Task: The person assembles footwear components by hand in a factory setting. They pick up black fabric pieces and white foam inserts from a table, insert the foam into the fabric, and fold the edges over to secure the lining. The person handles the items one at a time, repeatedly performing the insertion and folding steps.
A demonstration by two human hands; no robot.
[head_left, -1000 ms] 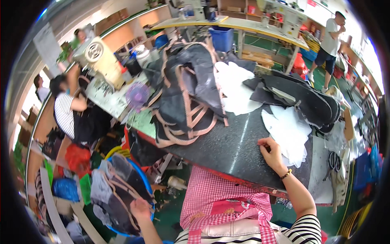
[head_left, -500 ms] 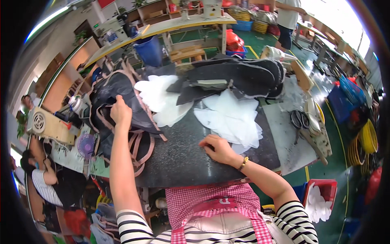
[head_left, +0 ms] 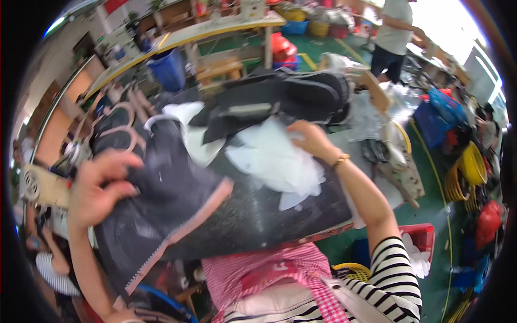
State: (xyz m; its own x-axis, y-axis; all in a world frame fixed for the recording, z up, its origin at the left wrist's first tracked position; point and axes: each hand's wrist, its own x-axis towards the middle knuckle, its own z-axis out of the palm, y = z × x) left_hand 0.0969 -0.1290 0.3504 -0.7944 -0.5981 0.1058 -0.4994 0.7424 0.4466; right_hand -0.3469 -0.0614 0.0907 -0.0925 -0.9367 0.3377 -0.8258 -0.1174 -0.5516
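Observation:
At the left, my left hand (head_left: 105,188) is over a dark fabric piece (head_left: 161,188) edged with pink binding and zipper teeth. Its thumb and fingers are apart, with dark cloth showing between them; whether they touch the cloth is unclear. The fabric is blurred and hangs partly over the table's near left edge. My right hand (head_left: 312,141) is at the upper right of a fanned pile of thin white sheets (head_left: 274,161), its fingers bent together on the edge of a white sheet. Its fingertips are partly hidden.
Stacked black pieces (head_left: 291,94) lie at the back of the dark table (head_left: 242,215). More white sheets (head_left: 202,145) sit beside the fabric. Black scissors (head_left: 374,151) rest at the right. A red bin (head_left: 423,237) stands below right. Another person (head_left: 393,40) stands at the far right.
My left hand has come nearer and left; the dark fabric has spread toward the table's near edge. My right hand has moved from the near table to the white pile's far side. The view has shifted.

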